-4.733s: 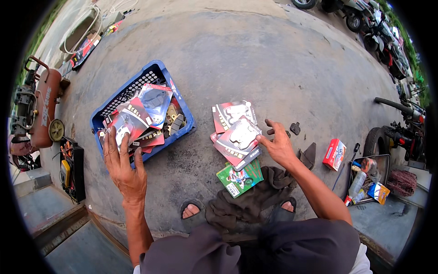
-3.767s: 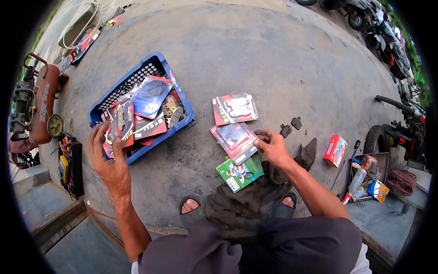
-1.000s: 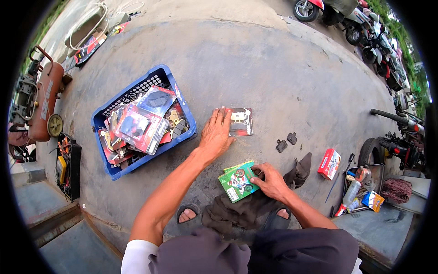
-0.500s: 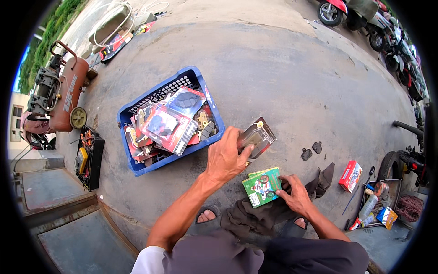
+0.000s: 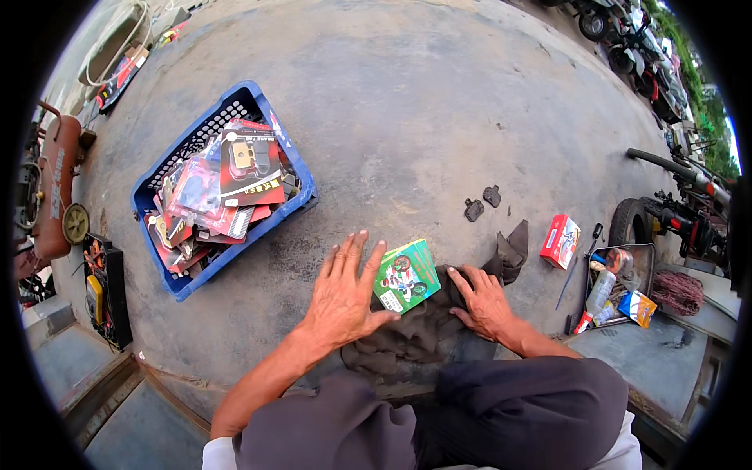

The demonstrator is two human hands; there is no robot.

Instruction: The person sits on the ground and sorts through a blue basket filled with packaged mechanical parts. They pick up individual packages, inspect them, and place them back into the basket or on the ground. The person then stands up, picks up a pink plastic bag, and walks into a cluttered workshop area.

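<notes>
The left hand (image 5: 338, 301) – fingers spread wide – is just beside the green packets (image 5: 407, 276), lower centre; the right hand (image 5: 486, 309) – fingers parted – is at dark cloth (image 5: 403, 341); carded brake pads (image 5: 251, 166) fill the blue basket (image 5: 235, 255), upper left.

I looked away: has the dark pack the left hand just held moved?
Yes: the pack went left, from outside the blue basket to inside it.

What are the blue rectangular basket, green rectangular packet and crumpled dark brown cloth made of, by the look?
Blue rectangular basket: probably moulded plastic, slightly glossy, judging by even colour and round holes.
Green rectangular packet: likely smooth printed card, maybe plastic-coated, given flat faces and crisp corners.
Crumpled dark brown cloth: matte fabric, from soft folds; fibre unclear.
</notes>
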